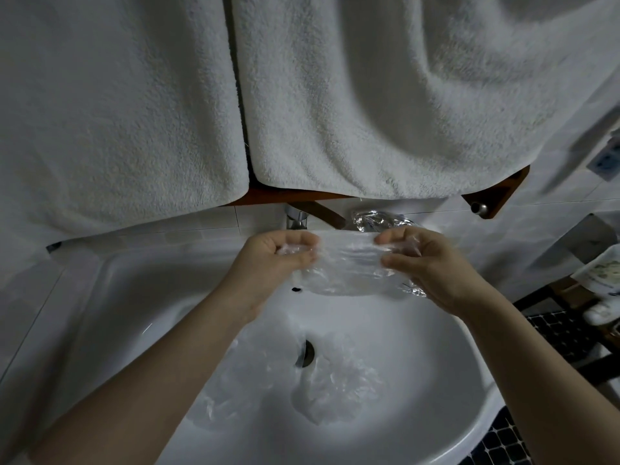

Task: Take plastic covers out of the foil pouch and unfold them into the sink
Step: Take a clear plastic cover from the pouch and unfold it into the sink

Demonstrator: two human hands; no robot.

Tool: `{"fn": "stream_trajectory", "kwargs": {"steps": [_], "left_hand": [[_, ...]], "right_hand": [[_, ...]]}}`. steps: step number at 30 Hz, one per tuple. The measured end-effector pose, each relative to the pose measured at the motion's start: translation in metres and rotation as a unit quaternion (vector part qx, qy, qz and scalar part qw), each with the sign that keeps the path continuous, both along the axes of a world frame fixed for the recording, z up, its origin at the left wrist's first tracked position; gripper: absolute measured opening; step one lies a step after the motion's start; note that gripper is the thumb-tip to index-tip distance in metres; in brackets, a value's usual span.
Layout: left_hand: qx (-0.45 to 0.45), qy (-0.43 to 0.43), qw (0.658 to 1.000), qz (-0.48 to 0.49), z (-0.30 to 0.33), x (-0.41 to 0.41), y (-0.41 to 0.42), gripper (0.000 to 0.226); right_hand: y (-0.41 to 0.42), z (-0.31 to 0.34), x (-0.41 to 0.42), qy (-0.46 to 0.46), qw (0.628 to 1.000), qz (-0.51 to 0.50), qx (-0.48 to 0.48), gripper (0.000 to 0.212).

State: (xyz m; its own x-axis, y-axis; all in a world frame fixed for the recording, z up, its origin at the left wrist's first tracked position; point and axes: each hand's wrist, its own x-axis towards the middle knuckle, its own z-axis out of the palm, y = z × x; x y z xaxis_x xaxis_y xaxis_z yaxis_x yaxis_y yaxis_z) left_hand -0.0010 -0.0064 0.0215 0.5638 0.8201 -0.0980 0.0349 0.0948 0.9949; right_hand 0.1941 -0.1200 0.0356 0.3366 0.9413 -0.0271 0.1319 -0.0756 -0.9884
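With our left hand (273, 260) and right hand (429, 263), fingers curled, we hold a plastic cover (349, 266) stretched above the sink (134, 297)

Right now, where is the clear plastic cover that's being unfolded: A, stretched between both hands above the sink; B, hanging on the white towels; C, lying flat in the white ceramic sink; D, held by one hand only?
A: the left hand and right hand each grip one end of the clear plastic cover, stretched above the white ceramic sink.

Clear cover (349, 266) stretched (crinkled) above sink (419, 414).
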Motion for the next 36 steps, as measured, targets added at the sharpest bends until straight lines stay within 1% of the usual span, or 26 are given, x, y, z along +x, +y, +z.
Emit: {"fn": "stream_trajectory", "kwargs": {"steps": [2,4,7,11,14,17,18,19,20,21,22,23,24,25,26,27,28,29,30,31,33,34,36], "left_hand": [[-0.003,0.004,1.000,0.010,-0.001,0.002,-0.001,0.023],[0.007,0.003,1.000,0.025,-0.002,0.003,-0.004,0.027],[0.030,0.006,0.998,0.058,-0.003,0.005,-0.005,0.032],[0.068,0.036,0.993,0.088,-0.007,0.007,-0.004,0.035],[0.152,0.080,0.981,0.088,-0.009,0.006,-0.005,0.025],[0.261,0.096,0.958,0.072,-0.007,0.004,-0.003,0.014],[0.279,0.106,0.952,0.064,-0.006,0.003,-0.001,0.011],[0.282,0.117,0.951,0.054,-0.005,0.002,0.001,0.009],[0.270,0.124,0.954,0.041,-0.004,0.000,0.003,0.008],[0.246,0.124,0.961,0.027,-0.003,-0.002,0.005,0.008],[0.213,0.123,0.969,0.013,-0.003,-0.003,0.006,0.007],[0.178,0.124,0.976,0.000,-0.001,-0.005,0.005,0.006],[0.156,0.130,0.979,-0.009,-0.001,-0.006,0.003,0.005],[0.154,0.140,0.978,-0.012,0.000,-0.007,0.001,0.004],[0.165,0.149,0.975,-0.009,-0.001,-0.009,0.000,0.004],[0.179,0.156,0.972,-0.003,-0.002,-0.009,-0.001,0.005],[0.190,0.160,0.969,0.002,-0.003,-0.012,0.000,0.006],[0.197,0.163,0.967,0.004,-0.003,-0.014,-0.001,0.006],[0.199,0.165,0.966,0.003,-0.003,-0.016,-0.001,0.006],[0.199,0.168,0.965,-0.002,-0.002,-0.017,-0.001,0.007],[0.191,0.164,0.968,-0.015,-0.001,-0.019,-0.002,0.009],[0.183,0.153,0.971,-0.021,0.001,-0.021,-0.002,0.011],[0.164,0.116,0.979,-0.024,0.003,-0.025,0.000,0.016]], "right_hand": [[0.001,0.001,0.002,-0.111,0.993,0.006,-0.027,0.027],[0.003,0.001,0.002,-0.187,0.982,-0.014,-0.035,0.029],[0.006,0.001,-0.001,-0.204,0.979,-0.024,-0.009,0.029],[0.005,0.001,-0.003,-0.195,0.980,-0.033,0.003,0.027],[0.004,-0.001,-0.004,-0.174,0.983,-0.054,0.009,0.025],[0.002,-0.003,-0.002,-0.144,0.988,-0.049,0.013,0.019],[0.001,-0.003,0.000,-0.133,0.990,-0.047,0.016,0.019],[-0.001,-0.002,0.001,-0.115,0.992,-0.039,0.015,0.016],[-0.003,-0.002,0.003,-0.076,0.997,-0.024,0.008,0.009],[-0.005,-0.005,0.006,-0.005,1.000,-0.014,-0.008,0.009],[-0.007,-0.009,0.010,0.079,0.996,-0.010,-0.033,0.020],[-0.008,-0.013,0.012,0.135,0.988,-0.016,-0.069,0.024],[-0.008,-0.017,0.013,0.151,0.982,-0.034,-0.106,0.020],[-0.008,-0.021,0.013,0.125,0.981,-0.070,-0.131,0.014],[-0.007,-0.025,0.012,0.058,0.981,-0.121,-0.139,0.012],[-0.005,-0.028,0.010,-0.048,0.974,-0.189,-0.118,0.014],[-0.002,-0.026,0.003,-0.173,0.950,-0.252,-0.063,0.016],[0.001,-0.021,-0.007,-0.289,0.916,-0.277,0.013,0.015],[0.005,-0.015,-0.020,-0.365,0.891,-0.255,0.087,0.012],[0.010,-0.009,-0.034,-0.410,0.881,-0.202,0.120,0.015],[0.021,-0.007,-0.056,-0.459,0.878,-0.079,0.110,0.031],[0.025,-0.010,-0.065,-0.475,0.874,-0.040,0.093,0.038],[0.029,-0.017,-0.073,-0.474,0.877,-0.012,0.069,0.042]]}}
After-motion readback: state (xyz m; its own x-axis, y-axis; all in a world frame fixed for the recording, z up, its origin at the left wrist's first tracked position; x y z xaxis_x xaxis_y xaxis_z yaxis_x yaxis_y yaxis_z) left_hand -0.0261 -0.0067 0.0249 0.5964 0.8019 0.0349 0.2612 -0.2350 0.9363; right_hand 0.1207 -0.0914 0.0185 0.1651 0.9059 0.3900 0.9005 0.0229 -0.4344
